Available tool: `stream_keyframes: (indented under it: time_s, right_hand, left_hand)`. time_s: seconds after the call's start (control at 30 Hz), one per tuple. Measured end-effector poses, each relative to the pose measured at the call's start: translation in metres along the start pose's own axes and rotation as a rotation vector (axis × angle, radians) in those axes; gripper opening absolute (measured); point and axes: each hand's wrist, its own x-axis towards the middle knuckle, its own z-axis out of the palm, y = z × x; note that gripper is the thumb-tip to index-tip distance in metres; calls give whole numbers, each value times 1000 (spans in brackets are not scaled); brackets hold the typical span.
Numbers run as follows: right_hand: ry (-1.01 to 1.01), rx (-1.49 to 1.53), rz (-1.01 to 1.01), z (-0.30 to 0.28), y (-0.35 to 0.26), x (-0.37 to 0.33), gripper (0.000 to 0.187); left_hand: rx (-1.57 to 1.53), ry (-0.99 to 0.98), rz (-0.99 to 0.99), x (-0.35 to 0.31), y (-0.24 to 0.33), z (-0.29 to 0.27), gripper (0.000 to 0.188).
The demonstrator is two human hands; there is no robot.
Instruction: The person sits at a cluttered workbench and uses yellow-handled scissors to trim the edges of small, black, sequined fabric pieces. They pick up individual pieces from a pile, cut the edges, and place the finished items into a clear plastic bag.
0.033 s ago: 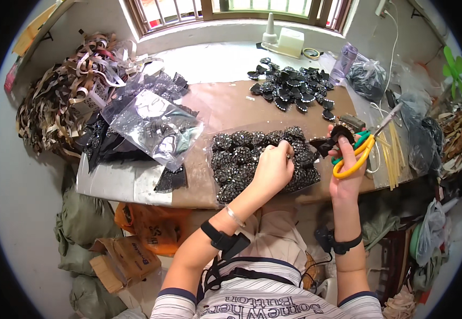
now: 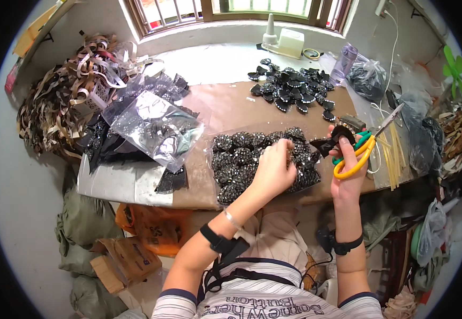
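Observation:
My left hand [image 2: 274,169] is over the right part of a block of black, glittering round pieces [image 2: 236,159], which sit in rows on a clear plastic sheet. Its fingers are pinched together and point down among the pieces; what lies between them is hidden. In my right hand [image 2: 346,173] is a pair of scissors [image 2: 359,164] with yellow and green handles, the blades pointing away to the upper right. The same hand's thumb and fingers also hold a black fabric bow [image 2: 326,144], which reaches left toward the block's right edge.
Loose black pieces with sparkling edges [image 2: 292,90] are heaped at the far middle. Clear bags [image 2: 154,125] cover black fabric on the left, beside a tangle of ribbons [image 2: 55,101]. A purple bottle [image 2: 343,65], thin yellow sticks [image 2: 390,157] and a white cable are to the right.
My left hand has shifted very slightly at the wrist and fingers, still over the same round pieces. My right hand keeps its hold on the scissors and bow.

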Motion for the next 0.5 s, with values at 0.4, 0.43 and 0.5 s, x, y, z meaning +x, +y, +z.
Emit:
stream_keyframes:
  time_s: [0.4, 0.43, 0.5]
  right_hand:
    - [49, 193, -6, -4, -29, 19, 34]
    - [48, 197, 14, -5, -30, 18, 35]
    - [38, 206, 57, -7, -31, 14, 36]
  left_hand:
    - [-331, -82, -109, 4, -7, 5, 41]
    - [-270, -137, -231, 5, 9, -6, 46]
    - [-650, -162, -186, 10, -7, 0, 55]
